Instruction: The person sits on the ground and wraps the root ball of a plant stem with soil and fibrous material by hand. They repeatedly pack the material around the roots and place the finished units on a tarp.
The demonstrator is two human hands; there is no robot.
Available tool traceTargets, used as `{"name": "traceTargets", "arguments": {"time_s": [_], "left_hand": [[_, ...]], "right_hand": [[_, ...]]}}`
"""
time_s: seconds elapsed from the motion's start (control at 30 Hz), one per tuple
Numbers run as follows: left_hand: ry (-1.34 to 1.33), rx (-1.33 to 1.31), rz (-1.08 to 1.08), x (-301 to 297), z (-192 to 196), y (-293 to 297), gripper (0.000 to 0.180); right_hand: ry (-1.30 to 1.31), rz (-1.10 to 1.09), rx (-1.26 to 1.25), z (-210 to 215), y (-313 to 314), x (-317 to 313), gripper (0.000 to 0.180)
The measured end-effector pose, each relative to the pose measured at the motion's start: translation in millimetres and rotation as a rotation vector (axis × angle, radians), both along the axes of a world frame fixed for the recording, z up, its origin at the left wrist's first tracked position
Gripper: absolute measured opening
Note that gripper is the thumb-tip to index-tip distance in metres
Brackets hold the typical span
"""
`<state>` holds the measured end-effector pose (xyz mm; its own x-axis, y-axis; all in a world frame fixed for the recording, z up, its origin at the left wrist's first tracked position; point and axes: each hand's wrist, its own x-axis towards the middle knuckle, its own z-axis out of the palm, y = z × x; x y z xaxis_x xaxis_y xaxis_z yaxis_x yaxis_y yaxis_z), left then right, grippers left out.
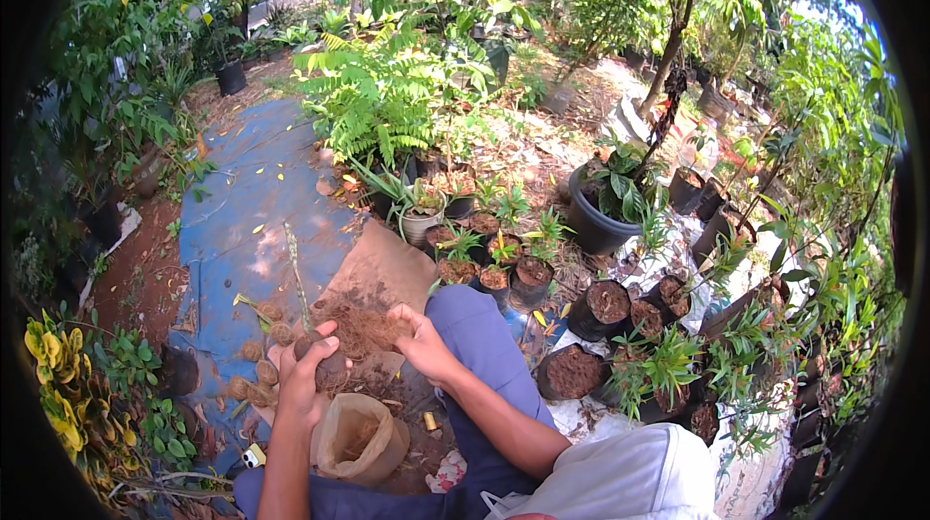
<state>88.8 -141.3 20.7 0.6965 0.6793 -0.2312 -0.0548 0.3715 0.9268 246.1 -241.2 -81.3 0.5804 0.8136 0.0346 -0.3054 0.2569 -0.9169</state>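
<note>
Pale cloth point(635, 476) lies nearest the camera, at lower right. Beyond it, an open bag point(390, 452) stands between the legs. Left hand point(304, 377): forearm nearly vertical, fingers clamped around a dark clump point(332, 366). Right hand point(422, 346): forearm slants up-left across the trouser leg point(484, 355), fingers pinched together on brown fibre point(363, 328), which spans the gap between the hands. Risk: an uneven pull could tear the fibre; a slack left hold could drop the clump. Farther out, a slender stem point(296, 273) rises; a knock could snap it.
</note>
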Motion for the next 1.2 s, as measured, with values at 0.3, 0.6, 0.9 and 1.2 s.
{"name": "traceTargets", "arguments": {"time_s": [0.3,0.6,0.9,1.2], "left_hand": [[0.062,0.073,-0.149,14.9,-7.6,3.3,0.051],[-0.013,0.045,-0.038,24.4,-13.4,1.7,0.039],[-0.043,-0.086,0.012,30.5,-17.0,5.9,0.032],[-0.227,-0.033,-0.031,28.5,-19.4,8.4,0.035]], "right_hand": [[-0.485,-0.125,-0.026,20.1,-13.0,2.8,0.048],[-0.346,-0.126,-0.05,-10.8,-5.0,8.3,0.032],[-0.209,0.014,0.047,19.6,-8.0,-15.2,0.045],[-0.249,-0.047,0.244,51.5,-3.2,-42.0,0.048]]}}
